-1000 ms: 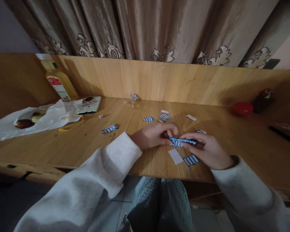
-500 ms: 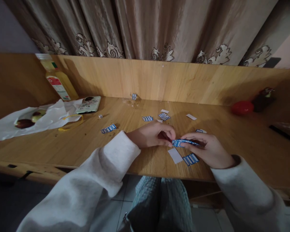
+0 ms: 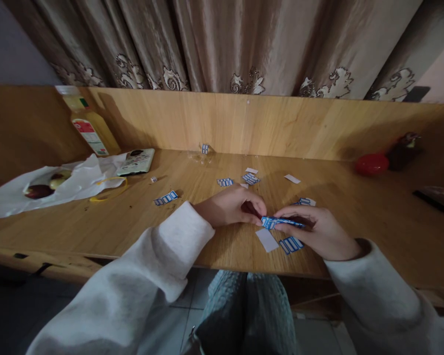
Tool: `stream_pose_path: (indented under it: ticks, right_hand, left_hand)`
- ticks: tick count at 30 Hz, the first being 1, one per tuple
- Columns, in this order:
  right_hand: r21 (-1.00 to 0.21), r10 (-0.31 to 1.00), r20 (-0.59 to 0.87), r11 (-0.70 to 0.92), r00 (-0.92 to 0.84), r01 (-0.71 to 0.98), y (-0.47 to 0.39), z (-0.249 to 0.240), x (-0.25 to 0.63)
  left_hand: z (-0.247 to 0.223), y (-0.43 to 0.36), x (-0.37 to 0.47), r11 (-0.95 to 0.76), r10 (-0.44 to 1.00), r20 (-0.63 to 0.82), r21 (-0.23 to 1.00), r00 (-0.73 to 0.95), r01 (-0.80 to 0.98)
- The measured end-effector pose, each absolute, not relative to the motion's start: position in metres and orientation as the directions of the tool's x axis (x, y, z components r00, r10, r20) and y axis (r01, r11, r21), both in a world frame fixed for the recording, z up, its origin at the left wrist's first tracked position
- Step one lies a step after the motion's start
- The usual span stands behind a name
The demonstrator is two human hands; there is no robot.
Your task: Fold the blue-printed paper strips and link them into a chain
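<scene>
Over the front part of the wooden table, my right hand (image 3: 320,229) grips a blue-and-white patterned paper piece (image 3: 281,222) between thumb and fingers. My left hand (image 3: 240,206) pinches at the left end of that same piece. Just below them lie a plain white card (image 3: 267,239) and a blue-and-white paper strip (image 3: 291,244). Behind my right hand is another patterned piece (image 3: 304,201), partly hidden. Further back are two more patterned pieces (image 3: 225,182) (image 3: 251,178) and small white papers (image 3: 292,178). A separate strip (image 3: 166,198) rests left of my left hand.
At the left stand a bottle (image 3: 92,128) and a booklet (image 3: 136,161), beside a white plastic bag (image 3: 81,182) with fruit on it and a yellow band (image 3: 111,194). A red round object (image 3: 372,164) sits at the back right. The wooden back panel (image 3: 281,125) borders the table.
The held piece and the fingertips of both hands have shifted slightly left and down. More of the patterned piece behind my right hand shows.
</scene>
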State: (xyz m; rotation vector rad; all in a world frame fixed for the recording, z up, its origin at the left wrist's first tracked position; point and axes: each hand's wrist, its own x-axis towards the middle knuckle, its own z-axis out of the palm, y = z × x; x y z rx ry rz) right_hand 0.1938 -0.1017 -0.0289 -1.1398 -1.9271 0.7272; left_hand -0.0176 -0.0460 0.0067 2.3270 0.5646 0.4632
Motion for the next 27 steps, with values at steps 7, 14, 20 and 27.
stream_pose_path:
  ticks: [7, 14, 20, 27]
  right_hand:
    - [-0.795, 0.894, 0.301, 0.427, -0.331, 0.431, -0.103, -0.027, 0.193]
    - [-0.762, 0.894, 0.332, 0.442, -0.3, 0.474, -0.103, -0.028, 0.193]
    - [-0.748, 0.888, 0.35, 0.456, -0.297, 0.482, -0.102, -0.03, 0.194]
    - [-0.849, 0.918, 0.291, 0.377, -0.268, 0.371, -0.103, -0.035, 0.192]
  left_hand:
    - [0.004, -0.044, -0.015, -0.742, 0.465, 0.181, 0.614, 0.867, 0.27]
    - [0.004, -0.05, -0.014, -0.684, 0.487, 0.12, 0.668, 0.865, 0.293]
    - [-0.001, -0.053, -0.004, -0.775, 0.475, 0.21, 0.56, 0.854, 0.294]
    - [-0.004, -0.051, -0.003, -0.846, 0.456, 0.321, 0.445, 0.83, 0.293]
